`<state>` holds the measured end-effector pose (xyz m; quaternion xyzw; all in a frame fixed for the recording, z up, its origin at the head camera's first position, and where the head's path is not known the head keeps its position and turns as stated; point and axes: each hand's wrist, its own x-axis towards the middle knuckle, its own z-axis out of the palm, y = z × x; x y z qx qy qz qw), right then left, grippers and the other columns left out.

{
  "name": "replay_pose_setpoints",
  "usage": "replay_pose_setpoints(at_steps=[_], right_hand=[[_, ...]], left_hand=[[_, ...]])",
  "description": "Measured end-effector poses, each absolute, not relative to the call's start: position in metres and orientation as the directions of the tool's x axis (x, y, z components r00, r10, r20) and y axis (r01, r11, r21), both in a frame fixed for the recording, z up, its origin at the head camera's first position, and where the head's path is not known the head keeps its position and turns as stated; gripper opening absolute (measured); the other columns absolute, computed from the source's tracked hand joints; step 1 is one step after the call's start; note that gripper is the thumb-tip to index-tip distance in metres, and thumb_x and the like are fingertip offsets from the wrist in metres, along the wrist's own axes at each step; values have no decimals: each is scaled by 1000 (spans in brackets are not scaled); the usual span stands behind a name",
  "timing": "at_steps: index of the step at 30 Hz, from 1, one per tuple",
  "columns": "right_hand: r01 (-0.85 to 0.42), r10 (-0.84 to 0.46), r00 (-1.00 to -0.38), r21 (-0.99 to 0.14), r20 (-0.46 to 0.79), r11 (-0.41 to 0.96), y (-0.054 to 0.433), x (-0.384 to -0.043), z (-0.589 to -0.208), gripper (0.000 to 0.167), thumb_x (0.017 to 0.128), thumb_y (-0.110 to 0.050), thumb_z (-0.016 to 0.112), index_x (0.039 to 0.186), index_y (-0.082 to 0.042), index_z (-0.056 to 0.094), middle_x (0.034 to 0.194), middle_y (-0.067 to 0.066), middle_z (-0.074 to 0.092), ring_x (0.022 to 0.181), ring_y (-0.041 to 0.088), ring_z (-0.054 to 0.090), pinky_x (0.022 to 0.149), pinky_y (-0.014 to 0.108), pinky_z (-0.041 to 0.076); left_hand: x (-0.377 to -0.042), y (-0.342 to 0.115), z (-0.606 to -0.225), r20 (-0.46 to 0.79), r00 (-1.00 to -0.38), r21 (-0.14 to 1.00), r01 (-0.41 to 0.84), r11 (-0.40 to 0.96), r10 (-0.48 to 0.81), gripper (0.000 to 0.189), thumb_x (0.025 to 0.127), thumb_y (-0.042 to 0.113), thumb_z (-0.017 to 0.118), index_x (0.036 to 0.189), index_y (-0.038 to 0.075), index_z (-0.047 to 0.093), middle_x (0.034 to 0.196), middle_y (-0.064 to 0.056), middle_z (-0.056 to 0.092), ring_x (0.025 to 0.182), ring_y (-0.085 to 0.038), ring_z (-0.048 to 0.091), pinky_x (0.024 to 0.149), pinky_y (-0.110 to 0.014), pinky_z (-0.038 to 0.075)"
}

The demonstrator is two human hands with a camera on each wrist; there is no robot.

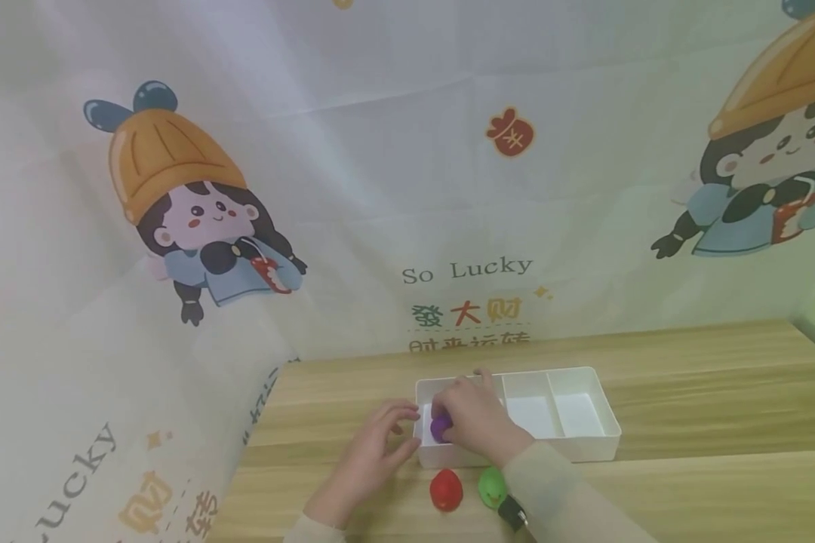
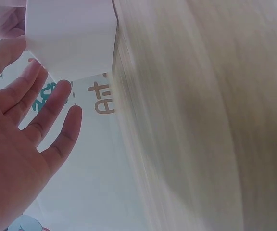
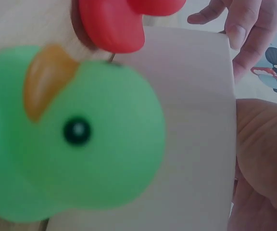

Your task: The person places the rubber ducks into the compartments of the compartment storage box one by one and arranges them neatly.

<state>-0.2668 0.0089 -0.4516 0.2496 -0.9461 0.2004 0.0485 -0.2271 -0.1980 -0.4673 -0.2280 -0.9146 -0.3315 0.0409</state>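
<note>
A white three-compartment box stands on the wooden table. My right hand reaches over its front wall into the left compartment and pinches a small, rounded purple toy between thumb and fingers. Most of that toy is hidden by the hand. At the box's left end is my left hand, fingers spread and slightly bent; the left wrist view shows its fingertips right at the box's end wall. In front of the box sit a green toy duck and a glossy red toy.
The middle and right compartments show their bare white floors. A black band with a buckle is at the right sleeve, beside the duck. A printed cloth hangs behind and left of the wooden table.
</note>
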Motion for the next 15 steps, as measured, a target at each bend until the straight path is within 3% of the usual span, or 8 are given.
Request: replay_pose_setpoints(at_steps=[6,12,15], right_hand=[[-508,-467,-861,-349,199,788,10,-268,-452,24,71,-17,93,86,-23,76,81,-11,71,92,17,62,118,69,30],[-534,-472,-845,-382,252,754,14,-269,-458,27,75,-19,92,98,-21,78,99,-5,78,107,23,67,118,69,29],[-555,-473,-832,-408,292,725,17,-268,-462,22,78,-20,89,97,-21,78,104,-4,77,113,25,67,118,70,28]], left_hand=[[-228,-198,-469,232,-892,578,447,682,388,35,97,18,70,130,10,63,144,-7,59,110,-24,66,98,-45,59],[-228,-197,-469,218,-897,582,435,687,384,35,97,19,70,130,11,63,144,-6,58,112,-24,65,99,-46,59],[-228,-198,-468,214,-901,584,428,690,378,35,97,19,71,130,11,63,144,-6,58,112,-23,65,99,-46,59]])
